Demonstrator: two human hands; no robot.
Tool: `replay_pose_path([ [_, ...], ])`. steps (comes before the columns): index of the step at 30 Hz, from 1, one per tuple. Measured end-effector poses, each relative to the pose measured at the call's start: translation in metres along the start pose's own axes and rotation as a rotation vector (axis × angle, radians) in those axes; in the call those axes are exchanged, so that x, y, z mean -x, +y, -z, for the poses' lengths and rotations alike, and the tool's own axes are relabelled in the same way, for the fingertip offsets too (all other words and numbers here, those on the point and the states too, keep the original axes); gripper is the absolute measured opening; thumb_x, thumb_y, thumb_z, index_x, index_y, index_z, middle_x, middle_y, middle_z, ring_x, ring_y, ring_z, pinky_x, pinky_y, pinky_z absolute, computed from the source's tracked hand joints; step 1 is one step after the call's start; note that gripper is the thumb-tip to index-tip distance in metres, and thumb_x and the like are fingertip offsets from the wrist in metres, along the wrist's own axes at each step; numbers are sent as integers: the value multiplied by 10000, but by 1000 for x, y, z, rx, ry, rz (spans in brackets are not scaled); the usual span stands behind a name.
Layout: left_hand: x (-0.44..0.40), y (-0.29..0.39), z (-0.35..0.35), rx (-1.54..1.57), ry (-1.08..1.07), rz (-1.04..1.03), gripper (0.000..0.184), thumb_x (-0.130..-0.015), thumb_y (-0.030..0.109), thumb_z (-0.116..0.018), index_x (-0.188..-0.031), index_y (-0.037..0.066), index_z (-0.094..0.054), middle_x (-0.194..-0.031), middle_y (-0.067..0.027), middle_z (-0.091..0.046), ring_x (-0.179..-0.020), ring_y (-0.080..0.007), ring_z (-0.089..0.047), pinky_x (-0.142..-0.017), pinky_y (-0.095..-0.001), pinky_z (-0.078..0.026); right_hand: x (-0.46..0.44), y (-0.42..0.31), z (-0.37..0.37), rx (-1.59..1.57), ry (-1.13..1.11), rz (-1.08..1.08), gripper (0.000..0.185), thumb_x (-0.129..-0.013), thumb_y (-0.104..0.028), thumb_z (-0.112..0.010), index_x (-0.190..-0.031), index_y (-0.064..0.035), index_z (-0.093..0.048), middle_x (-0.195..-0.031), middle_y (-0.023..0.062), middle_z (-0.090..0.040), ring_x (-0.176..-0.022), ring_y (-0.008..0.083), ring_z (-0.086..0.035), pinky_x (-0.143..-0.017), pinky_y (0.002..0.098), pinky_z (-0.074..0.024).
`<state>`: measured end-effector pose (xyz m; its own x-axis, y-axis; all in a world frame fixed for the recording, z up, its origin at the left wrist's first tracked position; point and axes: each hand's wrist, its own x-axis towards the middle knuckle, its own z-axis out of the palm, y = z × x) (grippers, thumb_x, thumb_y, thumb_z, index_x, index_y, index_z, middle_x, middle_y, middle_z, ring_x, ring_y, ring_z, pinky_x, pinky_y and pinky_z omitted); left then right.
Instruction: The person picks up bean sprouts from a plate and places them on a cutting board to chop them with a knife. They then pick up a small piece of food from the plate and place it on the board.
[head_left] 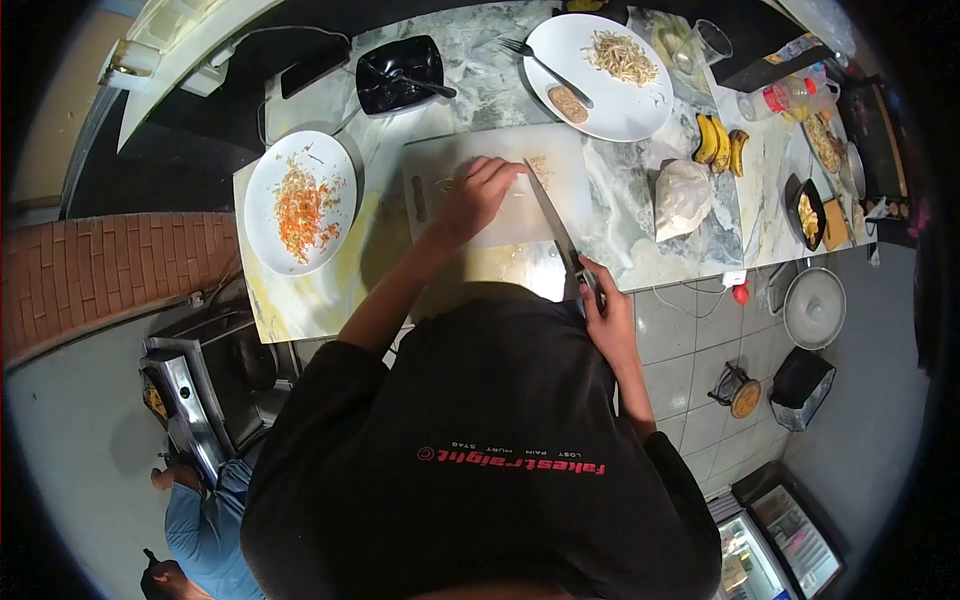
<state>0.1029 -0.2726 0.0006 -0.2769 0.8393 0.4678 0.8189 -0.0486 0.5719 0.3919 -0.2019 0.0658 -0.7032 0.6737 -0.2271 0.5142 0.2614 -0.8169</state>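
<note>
My right hand (607, 305) is wrapped around the handle of a long kitchen knife (553, 218). The blade points up and left across a translucent white cutting board (500, 228). My left hand (478, 198) is closed, its fingers bent down on the board beside the blade near its tip. A small whitish piece (521, 184) shows at its fingertips, too small to name. Thin pale shreds (541, 168) lie on the board just past the knife tip.
Left of the board is a white plate (262, 215) of shredded orange and pale food. Behind are a black bowl (375, 85) with a spoon, and a plate (640, 118) with sprouts and a fork (545, 64). Bananas (708, 140) and a white bag (683, 200) lie right. A person (205, 520) is lower left.
</note>
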Motion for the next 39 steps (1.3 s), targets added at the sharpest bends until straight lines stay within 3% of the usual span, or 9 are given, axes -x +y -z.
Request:
replay_pose_path([
  [6,15,0,12,-112,78,200,130,-931,140,-670,-1055,108,-685,-1010,-81,-642,-997,-317,-599,-932,-443,-470,2,-12,5,51,-102,-160,402,-1010,-40,-582,-1401,-131,-590,-958,259,-698,-729,348,-684,-745,331,-518],
  [8,24,8,12,-116,59,254,106,-920,175,-698,-1005,112,-684,-1014,-78,-636,-1007,-319,-597,-932,-451,-465,4,-6,0,-11,-12,14,407,-1007,-38,-584,-1403,-134,-592,-795,229,-641,-579,252,-536,-653,316,-483],
  [11,30,21,7,-209,30,353,116,-883,167,-758,-928,109,-668,-958,-64,-633,-967,-319,-608,-881,-442,-474,4,-7,1,0,-40,-37,411,-1003,-37,-590,-1402,-134,-592,-748,208,-605,-545,206,-431,-604,313,-457],
  [21,31,31,-13,-247,91,329,177,-865,221,-789,-957,117,-679,-1000,-48,-606,-1012,-296,-566,-927,-435,-436,13,-22,6,9,-126,-112,409,-1004,-38,-595,-1402,-134,-587,-930,227,-702,-555,209,-497,-614,319,-466],
  [24,30,33,-14,-262,87,341,198,-864,227,-787,-996,119,-686,-1020,-47,-608,-1031,-293,-557,-932,-437,-432,14,-24,3,-13,-104,-115,406,-1004,-35,-593,-1400,-124,-583,-978,239,-716,-601,270,-594,-655,326,-484],
  [26,29,32,-16,-275,96,337,208,-863,229,-784,-1014,122,-689,-1029,-46,-610,-1036,-292,-553,-933,-439,-430,13,-24,1,-20,-55,-54,407,-1003,-30,-589,-1400,-119,-587,-1024,252,-717,-744,362,-690,-730,369,-527],
  [29,32,28,-21,-289,108,322,218,-858,231,-783,-1032,134,-694,-1047,-39,-612,-1046,-287,-548,-929,-440,-429,11,-8,-7,40,12,104,411,-998,-23,-585,-1398,-117,-594,-1041,253,-711,-878,421,-704,-785,429,-547],
  [32,33,27,-23,-291,101,323,217,-854,230,-781,-1033,139,-695,-1040,-26,-618,-1029,-281,-557,-926,-433,-430,9,-6,-11,93,42,144,410,-987,-5,-590,-1385,-101,-609,-1107,266,-707,-863,401,-711,-793,404,-551],
  [39,35,25,-21,-298,83,281,189,-863,212,-767,-1029,129,-731,-1018,-13,-648,-1002,-252,-585,-929,-415,-431,5,-5,-15,166,32,186,447,-979,-25,-590,-1408,-149,-603,-915,229,-682,-816,426,-688,-726,493,-540],
])
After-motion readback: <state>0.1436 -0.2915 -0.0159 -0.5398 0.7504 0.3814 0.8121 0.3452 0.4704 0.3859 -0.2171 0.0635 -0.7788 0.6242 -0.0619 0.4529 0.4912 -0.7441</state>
